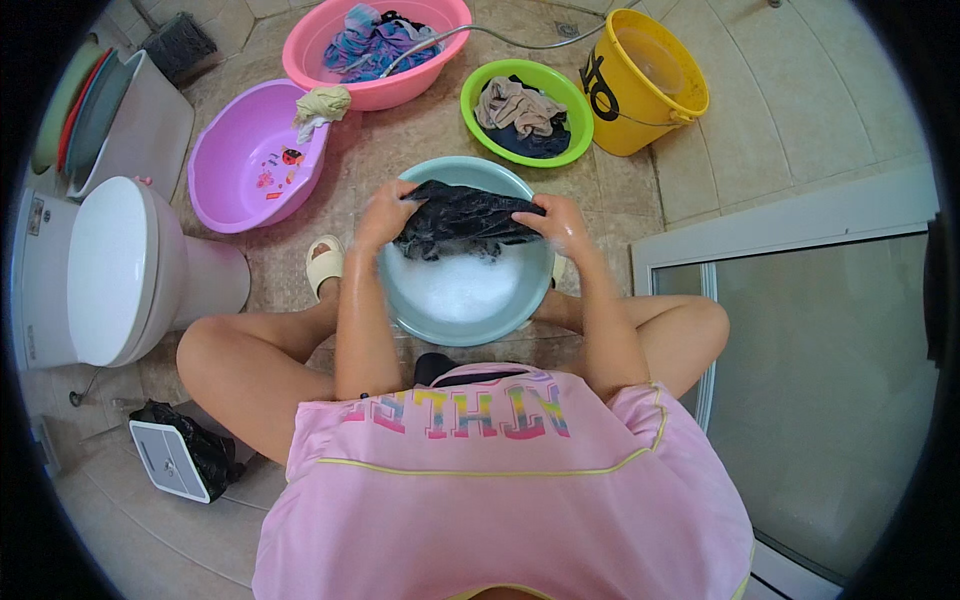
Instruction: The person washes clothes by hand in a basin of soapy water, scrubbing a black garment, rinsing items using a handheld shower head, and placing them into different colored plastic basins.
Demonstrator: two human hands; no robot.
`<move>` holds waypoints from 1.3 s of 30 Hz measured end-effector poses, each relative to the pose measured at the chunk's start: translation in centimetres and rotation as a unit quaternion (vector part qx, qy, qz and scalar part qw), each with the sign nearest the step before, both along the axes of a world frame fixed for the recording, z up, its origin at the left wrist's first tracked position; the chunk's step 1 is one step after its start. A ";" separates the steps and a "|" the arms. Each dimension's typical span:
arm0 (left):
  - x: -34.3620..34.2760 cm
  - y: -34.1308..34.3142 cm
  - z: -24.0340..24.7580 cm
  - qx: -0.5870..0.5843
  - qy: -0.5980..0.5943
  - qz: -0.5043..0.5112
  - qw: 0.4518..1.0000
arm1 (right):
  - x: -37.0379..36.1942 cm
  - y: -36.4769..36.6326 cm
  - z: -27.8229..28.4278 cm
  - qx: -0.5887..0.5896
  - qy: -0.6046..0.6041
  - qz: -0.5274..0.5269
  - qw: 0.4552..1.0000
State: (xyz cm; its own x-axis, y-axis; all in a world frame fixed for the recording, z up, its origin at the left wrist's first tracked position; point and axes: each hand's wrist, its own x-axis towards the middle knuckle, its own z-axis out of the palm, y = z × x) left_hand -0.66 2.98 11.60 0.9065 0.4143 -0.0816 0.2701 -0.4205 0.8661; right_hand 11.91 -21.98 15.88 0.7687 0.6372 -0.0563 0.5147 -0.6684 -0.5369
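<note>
Head view, black cloth (466,212), gripped between left hand (386,214) and right hand (562,222)

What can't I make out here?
In the head view:
Floor of blue basin: hidden by white suds
Full shape of black cloth: bunched between left hand and right hand
Dark clothes in green basin: partly covered by beige cloth
Inside of toilet: hidden by closed lid

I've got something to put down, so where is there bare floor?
Bare floor shows between the purple basin and the blue-gray basin, and between the green basin and the glass door. It's crowded between the yellow bucket and green basin.
</note>
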 end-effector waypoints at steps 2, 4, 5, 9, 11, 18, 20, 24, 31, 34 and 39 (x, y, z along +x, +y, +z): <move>-0.3 -0.4 2.8 -0.038 0.085 -0.088 0.992 | 0.4 -1.3 2.7 0.136 0.282 -0.007 0.950; -1.5 0.8 3.2 -0.259 0.052 -0.119 0.957 | -0.1 -0.9 6.3 0.126 0.338 0.028 0.932; -1.6 0.6 4.4 -0.327 0.029 -0.126 0.936 | -0.3 -0.6 7.7 0.153 0.368 0.039 0.916; 0.7 -1.4 2.9 -0.482 -0.056 -0.003 0.875 | 2.1 1.7 4.0 0.162 0.383 -0.012 0.909; 1.8 -0.5 -1.8 -0.490 -0.041 0.056 0.869 | 3.2 3.8 -1.6 0.176 0.378 -0.064 0.906; 2.5 -1.4 -16.7 -0.276 0.085 0.251 0.924 | 3.8 6.1 -18.7 0.065 0.135 -0.002 0.989; 3.5 -2.3 -18.0 -0.069 0.061 0.187 0.978 | 2.6 6.6 -21.8 0.006 0.033 -0.054 0.998; 3.4 -6.1 -19.1 0.090 0.260 0.091 0.957 | -4.2 7.4 -23.3 -0.129 0.098 0.166 0.973; 2.1 -6.7 -22.3 -0.261 0.089 0.309 0.910 | 0.3 6.9 -26.4 -0.126 0.113 -0.055 0.984; 3.3 -6.2 -20.0 -0.515 -0.025 0.372 0.772 | -3.4 9.1 -22.5 0.108 0.175 -0.111 0.972; 3.7 -6.7 -18.3 -0.794 -0.031 0.268 0.544 | -9.5 11.8 -12.7 -0.019 0.161 0.237 0.958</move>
State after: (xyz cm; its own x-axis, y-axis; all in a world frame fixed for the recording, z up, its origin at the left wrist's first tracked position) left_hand 3.04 -3.70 -6.74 0.7114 0.0725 -0.6990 -0.0658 0.9972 0.0364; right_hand 2.44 -10.19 3.15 0.3327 0.9033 -0.2710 0.5773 -0.4223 -0.6989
